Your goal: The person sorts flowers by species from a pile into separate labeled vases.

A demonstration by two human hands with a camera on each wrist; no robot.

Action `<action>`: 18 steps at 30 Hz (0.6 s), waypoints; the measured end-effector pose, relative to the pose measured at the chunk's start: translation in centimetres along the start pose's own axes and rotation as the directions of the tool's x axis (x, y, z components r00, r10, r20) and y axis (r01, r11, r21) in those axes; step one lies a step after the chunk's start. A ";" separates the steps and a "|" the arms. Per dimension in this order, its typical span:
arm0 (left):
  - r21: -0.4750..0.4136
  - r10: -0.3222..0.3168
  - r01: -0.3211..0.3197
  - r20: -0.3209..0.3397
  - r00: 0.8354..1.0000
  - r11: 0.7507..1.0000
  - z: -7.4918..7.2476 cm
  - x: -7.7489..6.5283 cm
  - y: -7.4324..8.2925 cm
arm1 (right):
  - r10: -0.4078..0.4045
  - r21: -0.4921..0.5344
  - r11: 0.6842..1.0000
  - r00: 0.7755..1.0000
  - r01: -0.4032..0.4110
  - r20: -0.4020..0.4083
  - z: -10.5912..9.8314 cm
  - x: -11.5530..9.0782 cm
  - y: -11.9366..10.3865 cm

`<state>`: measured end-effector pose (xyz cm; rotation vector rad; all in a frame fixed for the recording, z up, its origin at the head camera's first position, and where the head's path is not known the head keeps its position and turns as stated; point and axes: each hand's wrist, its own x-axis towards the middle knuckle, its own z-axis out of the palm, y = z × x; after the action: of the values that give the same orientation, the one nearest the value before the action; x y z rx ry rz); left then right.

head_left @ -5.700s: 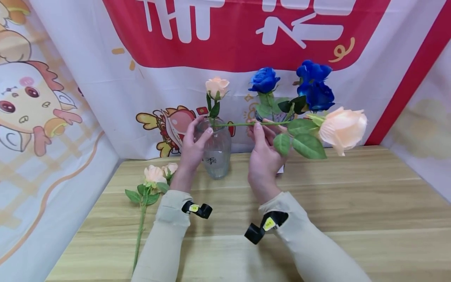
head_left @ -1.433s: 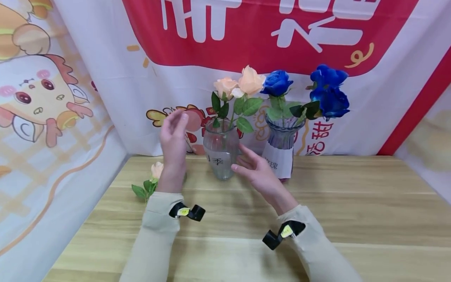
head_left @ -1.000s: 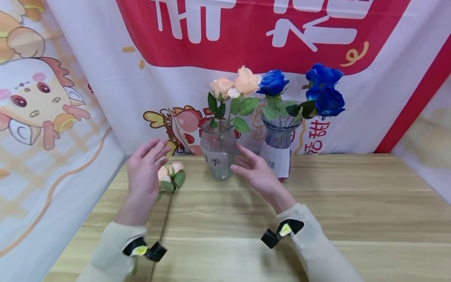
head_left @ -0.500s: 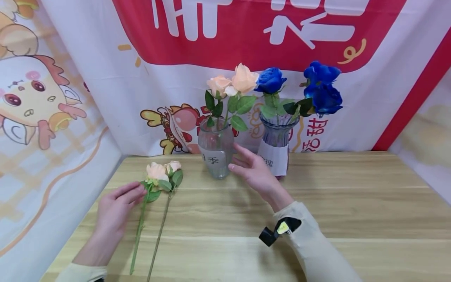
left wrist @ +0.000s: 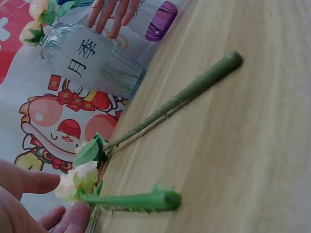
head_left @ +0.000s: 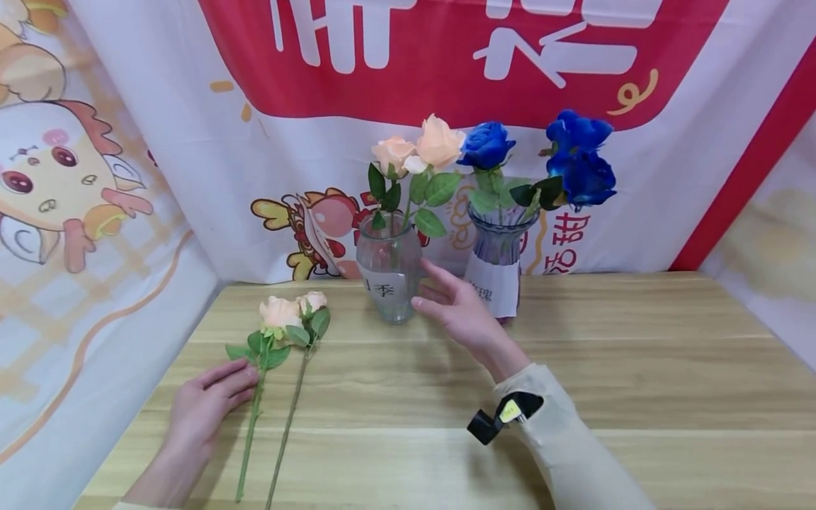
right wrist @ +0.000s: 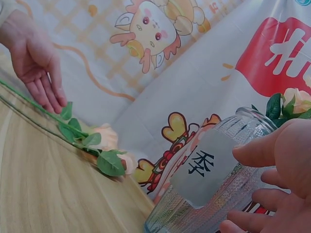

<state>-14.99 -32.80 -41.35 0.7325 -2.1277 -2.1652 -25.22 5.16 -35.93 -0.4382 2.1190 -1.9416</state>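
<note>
Two peach roses lie on the table at the left: one with a bright green stem [head_left: 251, 425], the other with a darker stem [head_left: 287, 432]. My left hand [head_left: 207, 404] is at the bright stem just below its leaves. In the left wrist view the thumb stands apart from the fingers, beside the rose head [left wrist: 82, 179]. My right hand [head_left: 462, 312] is beside the clear glass vase [head_left: 392, 283], fingers spread and fingertips right at its side. Two more peach roses [head_left: 440, 142] stand upright in that vase, which carries a paper label [right wrist: 201, 167].
To the right stands a bluish glass vase [head_left: 500, 248] with a paper label, holding blue roses [head_left: 487, 145]. A printed cloth backdrop [head_left: 306, 149] rises behind the wooden table [head_left: 637, 382].
The peach rose that my right hand held level now stands in the clear vase. My left hand has left the vase and come down to the bright green stem; the right hand stays beside the vase.
</note>
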 end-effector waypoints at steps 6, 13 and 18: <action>0.106 -0.025 0.020 0.040 0.999 0.994 -0.4 -0.2 -0.3 | 0.004 -0.002 1.000 1.000 -0.004 0.004 0.0 0.0 -0.1; 0.222 -0.013 -0.002 0.065 0.998 0.975 -0.6 -0.2 -0.5 | 0.009 0.004 1.000 1.000 -0.009 0.012 0.1 0.0 0.1; 0.396 0.027 -0.042 0.045 0.999 0.917 0.0 -0.1 -0.3 | 0.008 0.006 1.000 1.000 -0.008 0.006 0.1 0.1 0.0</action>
<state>-14.79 -32.69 -41.57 0.6648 -2.6157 -1.7562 -25.22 5.01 -35.96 -0.4333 2.1075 -1.9400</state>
